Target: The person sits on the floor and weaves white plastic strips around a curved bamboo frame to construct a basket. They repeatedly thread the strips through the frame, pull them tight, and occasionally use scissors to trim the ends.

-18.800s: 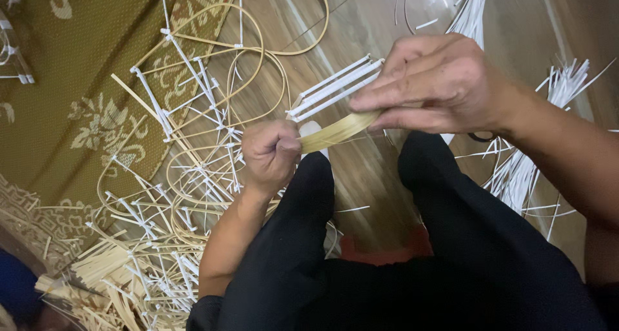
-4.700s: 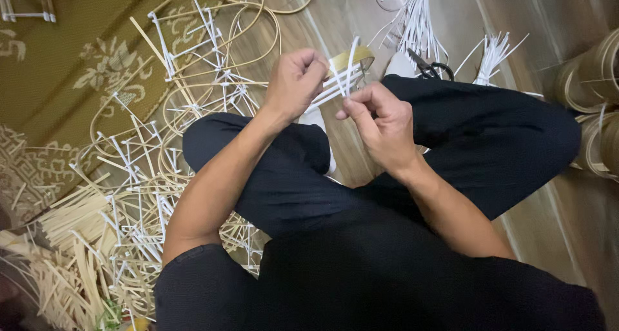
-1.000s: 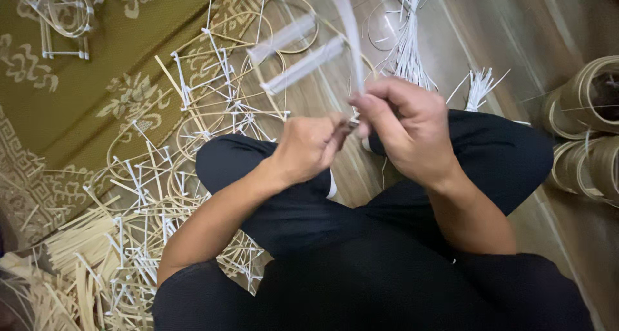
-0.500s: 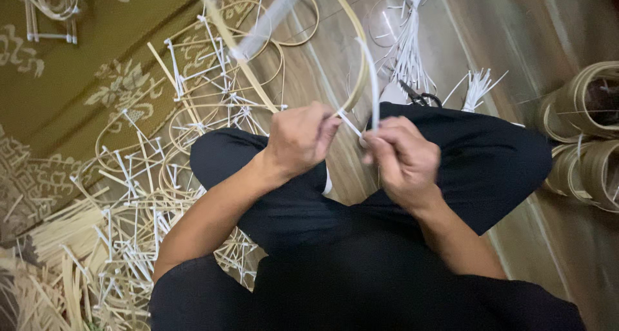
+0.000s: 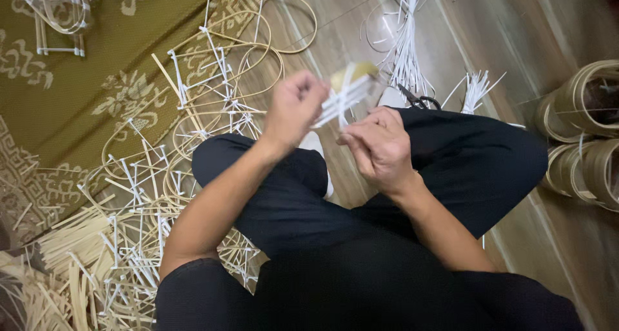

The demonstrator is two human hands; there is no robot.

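Two hands at one bamboo strip joint.
Left hand grasps the bamboo strip; right hand, just below, pinches white ties, apparently mid-binding; tightening wants steady tension.

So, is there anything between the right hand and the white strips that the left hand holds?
Nothing visible. The left hand grips the bundle of white strips wrapped on a yellowish bamboo piece. The right hand is just beside and below it, with only open space between, above the lap.
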